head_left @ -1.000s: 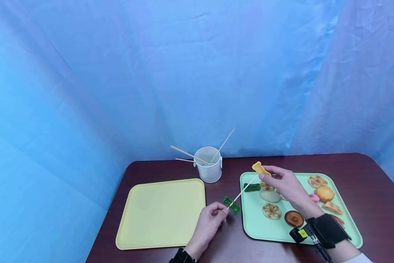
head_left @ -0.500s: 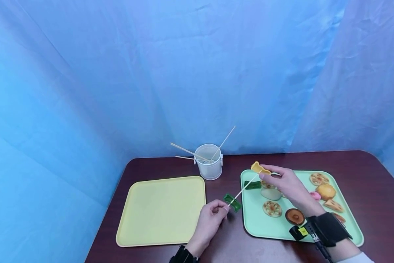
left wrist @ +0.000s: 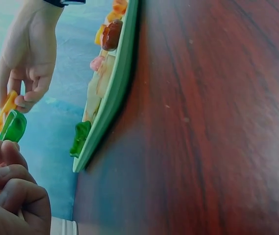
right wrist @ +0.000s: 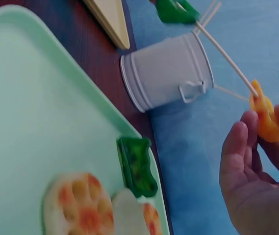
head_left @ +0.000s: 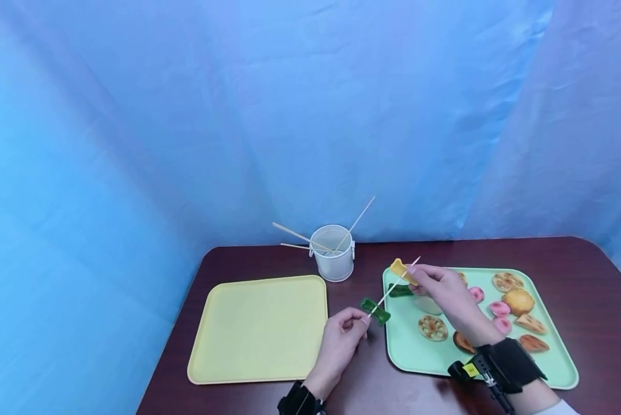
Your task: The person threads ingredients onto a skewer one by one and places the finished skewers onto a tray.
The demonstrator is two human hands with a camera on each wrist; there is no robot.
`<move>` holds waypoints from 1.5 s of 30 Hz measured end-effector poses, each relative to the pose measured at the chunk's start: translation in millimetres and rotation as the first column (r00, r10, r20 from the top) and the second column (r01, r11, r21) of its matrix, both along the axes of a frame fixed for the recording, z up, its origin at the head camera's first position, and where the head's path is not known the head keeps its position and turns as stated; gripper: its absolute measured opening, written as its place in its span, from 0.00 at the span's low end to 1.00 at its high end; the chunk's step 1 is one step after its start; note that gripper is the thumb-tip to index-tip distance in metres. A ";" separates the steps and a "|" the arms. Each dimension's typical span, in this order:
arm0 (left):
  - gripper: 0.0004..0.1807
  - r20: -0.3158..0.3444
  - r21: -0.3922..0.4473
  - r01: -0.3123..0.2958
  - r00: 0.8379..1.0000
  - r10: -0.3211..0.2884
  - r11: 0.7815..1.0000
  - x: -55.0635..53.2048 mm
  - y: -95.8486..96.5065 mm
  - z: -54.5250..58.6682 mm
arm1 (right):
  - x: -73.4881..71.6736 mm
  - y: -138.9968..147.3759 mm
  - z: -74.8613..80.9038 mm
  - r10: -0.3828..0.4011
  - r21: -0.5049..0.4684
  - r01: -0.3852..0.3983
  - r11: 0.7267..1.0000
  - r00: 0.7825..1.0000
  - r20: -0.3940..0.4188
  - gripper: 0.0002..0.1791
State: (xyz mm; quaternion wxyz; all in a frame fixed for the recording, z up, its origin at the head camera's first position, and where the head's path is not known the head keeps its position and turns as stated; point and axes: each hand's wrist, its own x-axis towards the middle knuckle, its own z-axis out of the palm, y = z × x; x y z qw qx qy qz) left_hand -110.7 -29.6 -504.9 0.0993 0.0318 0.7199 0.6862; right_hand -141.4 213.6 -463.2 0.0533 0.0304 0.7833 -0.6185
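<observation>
My left hand [head_left: 341,337] pinches the lower end of a thin wooden skewer [head_left: 389,292], which slants up to the right. A green pepper piece [head_left: 368,305] is threaded on it just beyond the left fingertips. My right hand [head_left: 447,297] pinches a yellow pepper piece [head_left: 398,268] between thumb and fingers near the upper end. The skewer's pointed tip sticks out past the yellow piece in the head view. In the right wrist view the skewer runs into the yellow pepper piece [right wrist: 268,122]. Both hands are above the table, the right one over the green tray [head_left: 409,357].
On the green tray lie another green pepper piece [head_left: 401,290], lotus root slices [head_left: 433,328], a mushroom [head_left: 462,343], pink rings [head_left: 499,308] and other food pieces. A yellow tray [head_left: 258,334] lies at left. Behind stands a white bucket [head_left: 335,268] with several skewers.
The skewer tip now shows beyond the yellow pepper piece, which has slid a little down the skewer. My left hand has shifted slightly right; the view has shifted a little too.
</observation>
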 end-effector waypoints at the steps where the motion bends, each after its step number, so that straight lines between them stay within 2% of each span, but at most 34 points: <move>1: 0.10 -0.012 0.000 0.000 1.000 0.000 1.000 -0.9 1.8 0.9 | 0.6 -1.5 0.1 -0.004 0.003 0.003 1.000 1.000 0.002 0.33; 4: 0.10 -0.027 0.004 -0.002 1.000 0.002 1.000 -2.2 5.7 2.6 | 3.4 -6.9 0.5 -0.004 0.029 0.003 1.000 1.000 0.024 0.33; 8: 0.10 -0.010 0.006 -0.008 1.000 0.008 1.000 -1.8 8.3 4.1 | 6.9 -13.0 -0.6 0.006 0.042 -0.008 0.999 0.999 0.050 0.33; 17: 0.10 0.001 0.003 -0.008 1.000 0.008 1.000 -1.5 9.6 4.2 | 6.8 -24.0 -8.3 0.031 0.083 -0.027 0.996 0.999 -0.044 0.20; 20: 0.10 0.002 0.009 -0.008 1.000 0.008 1.000 -1.2 8.6 2.2 | 6.7 -23.5 -6.6 0.053 0.096 -0.053 0.994 0.999 -0.003 0.22; 23: 0.11 0.001 0.014 -0.016 1.000 0.016 1.000 -2.5 5.2 1.1 | 3.4 -16.2 -1.8 0.054 0.117 -0.058 0.991 0.998 0.038 0.30; 24: 0.11 -0.001 0.013 -0.020 1.000 0.020 1.000 -3.2 3.3 0.6 | 1.0 -12.1 0.0 0.050 0.138 -0.054 0.989 0.998 0.030 0.32; 26: 0.11 -0.007 0.013 -0.030 1.000 0.030 0.999 -5.0 -1.2 0.0 | -5.5 -2.7 2.8 0.052 0.248 -0.042 0.968 0.998 -0.037 0.31; 28: 0.11 -0.014 0.008 -0.038 0.999 0.038 0.999 -7.0 -6.6 -0.7 | -14.3 4.7 3.9 0.087 0.387 -0.027 0.922 0.986 -0.141 0.25; 29: 0.11 -0.017 0.007 -0.043 0.999 0.043 0.999 -7.9 -9.3 -1.2 | -19.0 7.2 4.2 0.116 0.467 -0.020 0.884 0.978 -0.176 0.22; 31: 0.12 -0.018 0.005 -0.048 0.999 0.048 0.999 -9.0 -14.1 -2.1 | -27.6 8.6 3.0 0.210 0.629 -0.025 0.777 0.952 -0.221 0.17; 35: 0.12 -0.004 0.003 -0.051 0.999 0.051 0.999 -9.5 -20.2 -4.6 | -37.9 2.4 -3.9 0.397 0.798 -0.104 0.594 0.900 -0.178 0.14; 36: 0.12 0.001 0.004 -0.051 0.999 0.051 0.999 -9.4 -20.9 -4.8 | -38.9 0.5 -6.1 0.431 0.826 -0.109 0.553 0.886 -0.172 0.14; 38: 0.12 0.005 0.009 -0.052 0.999 0.052 0.999 -9.1 -21.3 -5.3 | -39.7 -2.9 -11.0 0.476 0.866 -0.092 0.491 0.861 -0.178 0.12; 40: 0.12 0.009 0.011 -0.052 0.999 0.052 0.999 -8.7 -21.2 -5.4 | -39.6 -5.6 -15.3 0.505 0.897 -0.056 0.439 0.841 -0.195 0.09; 41: 0.12 0.011 0.013 -0.052 0.999 0.052 0.999 -8.3 -21.0 -5.1 | -39.5 -6.9 -16.9 0.510 0.905 -0.043 0.423 0.837 -0.199 0.07; 43: 0.12 0.013 0.018 -0.050 0.999 0.050 0.999 -7.7 -20.7 -4.9 | -39.3 -8.5 -20.9 0.518 0.914 -0.033 0.404 0.832 -0.199 0.07; 45: 0.12 0.018 0.020 -0.052 0.998 0.052 0.998 -7.3 -20.4 -5.0 | -39.0 -9.5 -23.2 0.517 0.914 -0.040 0.403 0.834 -0.191 0.08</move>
